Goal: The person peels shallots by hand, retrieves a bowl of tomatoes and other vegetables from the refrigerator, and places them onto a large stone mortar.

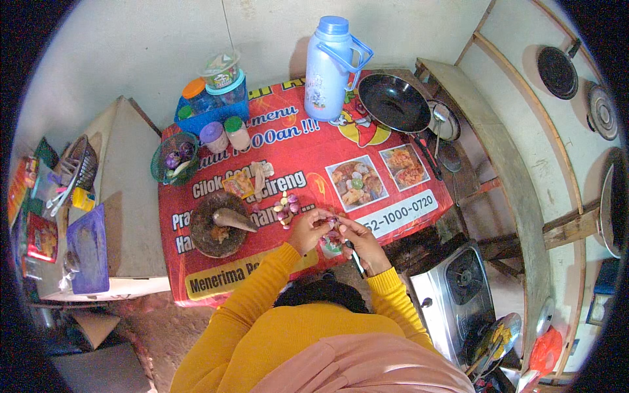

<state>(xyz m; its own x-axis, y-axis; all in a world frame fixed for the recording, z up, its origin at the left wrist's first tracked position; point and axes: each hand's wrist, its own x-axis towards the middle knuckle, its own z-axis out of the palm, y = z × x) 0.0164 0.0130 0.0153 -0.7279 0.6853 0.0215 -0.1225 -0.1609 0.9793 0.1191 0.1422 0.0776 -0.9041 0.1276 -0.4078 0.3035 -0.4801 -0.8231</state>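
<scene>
My left hand [309, 232] pinches a small purple shallot [333, 222] in its fingertips, over the front edge of the table. My right hand [366, 245] meets it from the other side, wrapped around a knife [355, 256] with a dark handle; the blade is mostly hidden. Under my hands lies a small plastic packet or cup [331, 247], partly covered. Just beyond my left hand, a little pile of shallots and garlic cloves [285, 209] rests on the red printed banner [314, 189]. To its left stands a stone mortar [206, 240], with a pestle [233, 219] leaning inside beside some orange-brown paste.
A seasoning packet [239, 183] lies behind the mortar. Farther back are a green basket [162, 169] of onions, two lidded jars [226, 135], a blue caddy [189, 120], a blue thermos [327, 73] and a black wok [393, 103]. A gas stove [449, 299] stands at right.
</scene>
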